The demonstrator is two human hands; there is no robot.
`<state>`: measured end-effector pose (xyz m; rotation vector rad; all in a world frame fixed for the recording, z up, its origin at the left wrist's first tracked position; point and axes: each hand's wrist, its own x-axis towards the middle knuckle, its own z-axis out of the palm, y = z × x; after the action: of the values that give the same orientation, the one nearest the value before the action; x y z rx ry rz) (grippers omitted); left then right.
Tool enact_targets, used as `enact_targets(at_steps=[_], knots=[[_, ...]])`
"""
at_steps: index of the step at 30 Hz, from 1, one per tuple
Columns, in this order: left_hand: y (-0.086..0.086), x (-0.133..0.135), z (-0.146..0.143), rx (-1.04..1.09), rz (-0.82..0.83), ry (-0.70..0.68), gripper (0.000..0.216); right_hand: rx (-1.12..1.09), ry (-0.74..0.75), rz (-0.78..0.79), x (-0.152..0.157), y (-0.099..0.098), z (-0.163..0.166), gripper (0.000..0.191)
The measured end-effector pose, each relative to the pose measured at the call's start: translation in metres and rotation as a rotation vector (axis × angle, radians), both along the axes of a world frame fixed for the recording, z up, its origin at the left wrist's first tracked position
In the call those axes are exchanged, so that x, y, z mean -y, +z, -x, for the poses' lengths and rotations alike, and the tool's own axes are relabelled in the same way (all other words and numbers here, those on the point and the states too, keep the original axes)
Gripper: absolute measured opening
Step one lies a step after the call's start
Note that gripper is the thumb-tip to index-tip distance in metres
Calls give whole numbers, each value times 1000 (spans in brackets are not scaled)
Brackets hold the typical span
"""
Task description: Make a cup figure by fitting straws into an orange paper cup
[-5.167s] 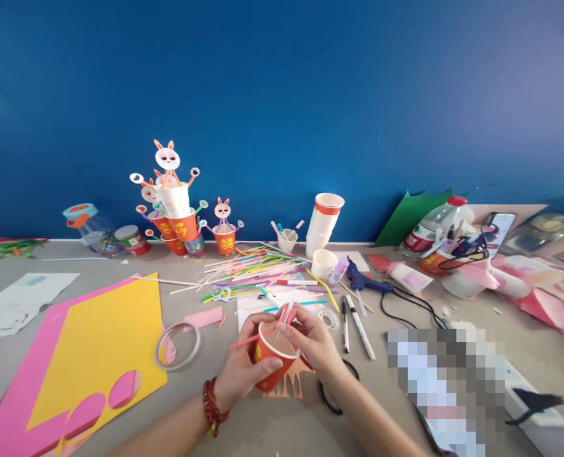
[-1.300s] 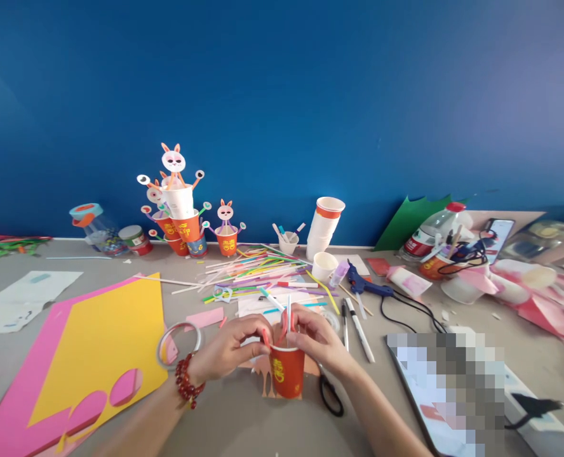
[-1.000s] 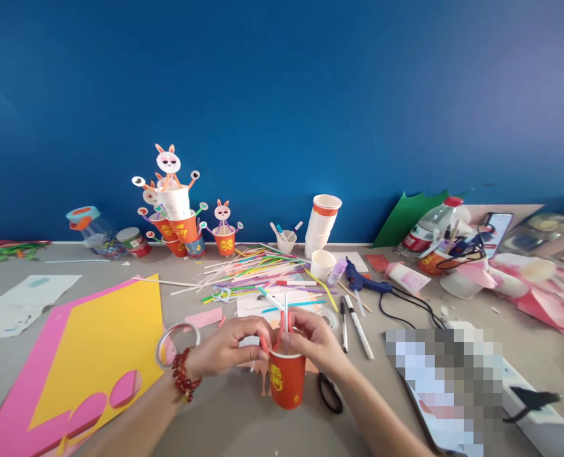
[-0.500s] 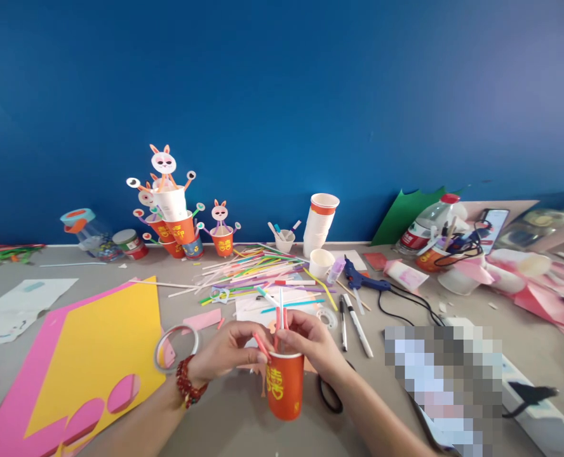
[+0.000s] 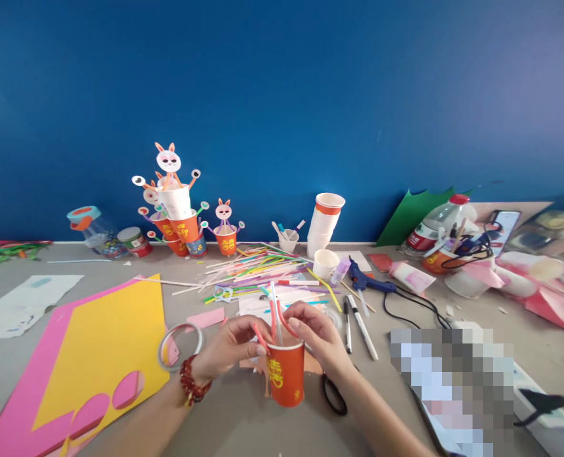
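An orange paper cup (image 5: 286,376) with gold print is upright on the grey table, near the front middle. Pink and white straws (image 5: 274,315) stick up out of it. My left hand (image 5: 225,348), with a red bead bracelet at the wrist, pinches a pink straw at the cup's left rim. My right hand (image 5: 316,336) curls over the right rim, its fingers closed on the straws. Under the cup lies a cut piece of peach paper (image 5: 258,365).
Black scissors (image 5: 333,397) lie right of the cup, a tape roll (image 5: 180,346) to the left on yellow and pink card (image 5: 98,346). Behind are loose straws (image 5: 253,270), markers (image 5: 362,324), a blue glue gun (image 5: 365,284), stacked cups (image 5: 324,225) and bunny cup figures (image 5: 180,212).
Earlier my left hand held the cup tilted off the table. It now stands upright, and both hands have shifted the straws at its rim, the white one leaning left.
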<state>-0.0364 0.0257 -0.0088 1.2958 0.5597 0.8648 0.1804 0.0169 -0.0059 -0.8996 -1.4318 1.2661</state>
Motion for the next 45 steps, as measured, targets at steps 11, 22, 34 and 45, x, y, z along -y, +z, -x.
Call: enact_targets(at_steps=[11, 22, 34, 45], knots=[[-1, -2, 4, 25, 51, 79, 23, 90, -177, -221, -1, 3, -3, 16], [-5, -2, 5, 73, 50, 181, 17, 121, -431, -181, -16, 6, -30, 15], [-5, -4, 5, 88, 16, 244, 16, 745, -825, -173, -50, 4, -116, 27], [-9, -1, 2, 89, 7, 221, 15, 1338, -628, 27, -106, -29, -181, 46]])
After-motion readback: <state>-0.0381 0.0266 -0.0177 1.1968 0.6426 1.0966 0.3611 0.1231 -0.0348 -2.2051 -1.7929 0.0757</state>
